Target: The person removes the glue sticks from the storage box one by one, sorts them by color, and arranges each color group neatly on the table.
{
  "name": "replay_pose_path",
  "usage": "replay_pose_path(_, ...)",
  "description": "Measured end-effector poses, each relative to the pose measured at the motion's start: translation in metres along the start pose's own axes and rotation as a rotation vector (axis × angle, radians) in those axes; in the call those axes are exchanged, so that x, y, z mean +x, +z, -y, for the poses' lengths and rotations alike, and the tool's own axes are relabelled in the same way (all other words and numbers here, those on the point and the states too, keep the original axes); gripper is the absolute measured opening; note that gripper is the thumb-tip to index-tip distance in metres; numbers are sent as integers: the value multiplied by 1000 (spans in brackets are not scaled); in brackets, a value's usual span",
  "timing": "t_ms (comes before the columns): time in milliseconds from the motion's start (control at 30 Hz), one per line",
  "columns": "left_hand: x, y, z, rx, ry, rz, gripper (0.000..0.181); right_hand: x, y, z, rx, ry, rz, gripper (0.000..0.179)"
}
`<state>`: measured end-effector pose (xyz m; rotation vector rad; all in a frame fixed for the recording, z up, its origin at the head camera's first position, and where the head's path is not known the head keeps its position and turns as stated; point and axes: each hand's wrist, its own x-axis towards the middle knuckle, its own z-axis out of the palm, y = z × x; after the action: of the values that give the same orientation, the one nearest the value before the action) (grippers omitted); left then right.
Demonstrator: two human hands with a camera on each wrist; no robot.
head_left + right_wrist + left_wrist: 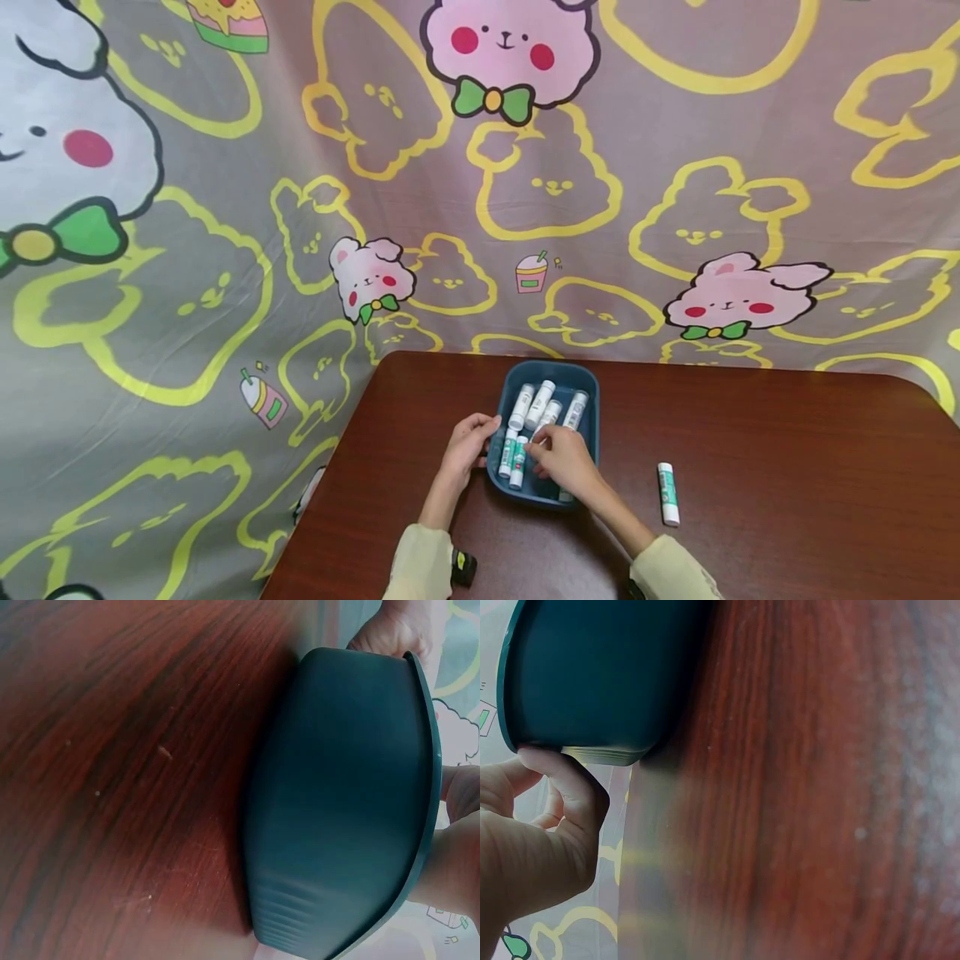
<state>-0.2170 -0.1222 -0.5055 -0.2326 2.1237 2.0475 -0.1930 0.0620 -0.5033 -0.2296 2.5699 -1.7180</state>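
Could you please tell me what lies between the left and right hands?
In the head view, the blue bin's left rim and two green-labelled glue sticks inside it.

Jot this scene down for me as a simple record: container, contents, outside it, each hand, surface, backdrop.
Container: blue bin
Contents: several white tubes, including two green-labelled ones near the left side
Outside: one green-labelled tube, lying right of the bin
Left hand: holds the bin's left rim
Right hand: reaches into the bin; grip unclear
Surface: brown table
Backdrop: cloth with cartoon animals
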Motion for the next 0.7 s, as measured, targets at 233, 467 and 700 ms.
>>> replay_pose_path(233,7,0,9,11,-4,-17,37,0,2,0,-27,5,17,11)
replay_pose_path(467,18,-3,19,16,-9,-15,36,5,5,-4,-36,20,39,11)
replay_pose_path(700,16,-2,19,5,-8,-14,38,4,8,-7,-64,23,32,13)
